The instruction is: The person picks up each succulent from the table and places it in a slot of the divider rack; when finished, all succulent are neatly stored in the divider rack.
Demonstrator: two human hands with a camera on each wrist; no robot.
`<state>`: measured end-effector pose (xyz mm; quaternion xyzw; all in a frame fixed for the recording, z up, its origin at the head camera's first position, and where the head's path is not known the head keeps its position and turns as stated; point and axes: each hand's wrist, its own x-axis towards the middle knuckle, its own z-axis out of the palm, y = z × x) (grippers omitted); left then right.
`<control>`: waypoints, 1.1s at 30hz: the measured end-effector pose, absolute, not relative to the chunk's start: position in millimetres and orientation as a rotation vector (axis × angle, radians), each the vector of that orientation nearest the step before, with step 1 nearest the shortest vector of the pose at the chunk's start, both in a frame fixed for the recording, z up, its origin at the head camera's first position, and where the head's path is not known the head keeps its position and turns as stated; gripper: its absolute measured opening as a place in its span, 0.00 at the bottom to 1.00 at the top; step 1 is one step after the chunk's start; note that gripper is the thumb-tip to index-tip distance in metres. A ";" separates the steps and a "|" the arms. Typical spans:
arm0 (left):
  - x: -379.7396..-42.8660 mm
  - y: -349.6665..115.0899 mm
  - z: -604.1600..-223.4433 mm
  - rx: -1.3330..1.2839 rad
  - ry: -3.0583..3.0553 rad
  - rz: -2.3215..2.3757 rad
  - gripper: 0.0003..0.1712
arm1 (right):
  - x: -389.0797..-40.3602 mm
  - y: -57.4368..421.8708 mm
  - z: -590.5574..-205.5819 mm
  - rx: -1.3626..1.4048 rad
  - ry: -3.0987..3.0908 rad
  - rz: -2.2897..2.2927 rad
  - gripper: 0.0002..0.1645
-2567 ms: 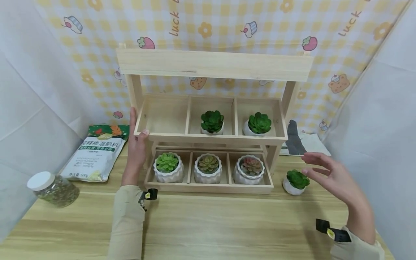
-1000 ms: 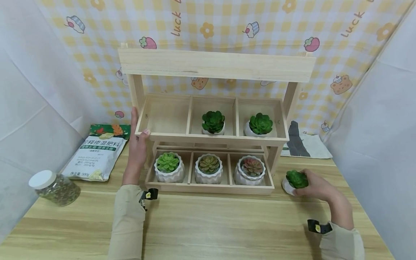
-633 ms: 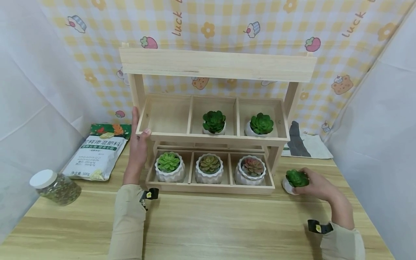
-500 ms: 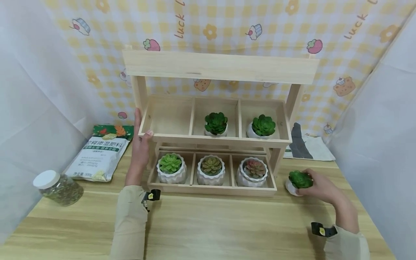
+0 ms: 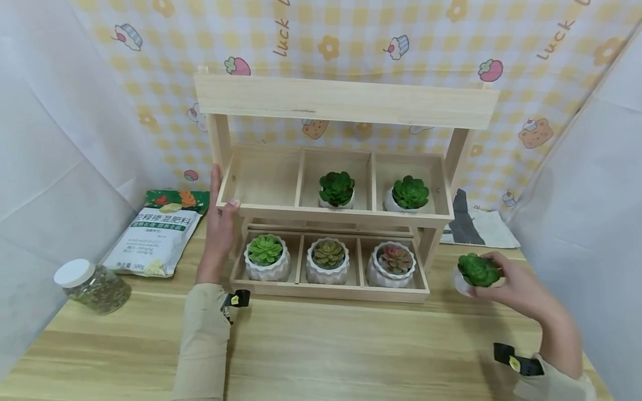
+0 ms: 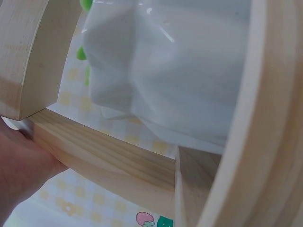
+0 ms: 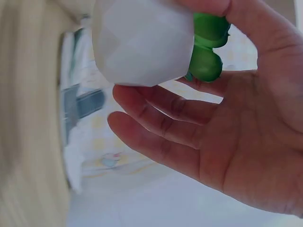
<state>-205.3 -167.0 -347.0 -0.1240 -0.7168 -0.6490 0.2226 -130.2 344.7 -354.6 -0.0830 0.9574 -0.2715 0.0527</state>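
My right hand (image 5: 524,289) pinches a potted succulent (image 5: 478,270) with dark green leaves, right of the wooden plant stand (image 5: 346,101). In the right wrist view its faceted white pot (image 7: 142,45) appears raised off the table, held near the top. At the stand's left end my left hand (image 5: 219,234) grips the upper tray's corner, thumb on the front edge. Two dark green succulents (image 5: 337,188) sit in the upper tray's middle and right compartments. Below, the lower tray holds a light green (image 5: 266,249), an olive (image 5: 328,254) and a reddish succulent (image 5: 396,259) in scalloped white pots.
A fertilizer bag (image 5: 155,234) lies left of the stand, and a clear jar (image 5: 100,289) with a white lid lies tilted before it. Behind the right hand is a grey-and-white packet (image 5: 481,225). A checked cloth (image 5: 331,33) hangs behind.
My right hand reached the succulent on the table, took hold of it, and has now lifted it slightly and moved it right. The left hand keeps its grip on the stand.
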 end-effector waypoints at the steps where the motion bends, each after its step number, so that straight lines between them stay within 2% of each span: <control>1: -205.4 -167.2 -346.8 -0.343 -1.981 -1.789 0.43 | -128.3 343.2 -351.3 -0.263 2.920 -0.827 0.39; 17: -207.7 -169.0 -348.8 -0.341 -1.978 -1.800 0.43 | -93.1 308.7 -300.9 -0.385 2.994 -0.800 0.39; 29: -209.2 -168.8 -350.3 -0.349 -1.961 -1.822 0.43 | -94.4 249.7 -274.9 -0.926 2.964 -0.837 0.34; 33: -206.5 -167.2 -347.2 -0.350 -1.960 -1.819 0.43 | -100.6 229.9 -271.7 -1.006 2.892 -0.843 0.32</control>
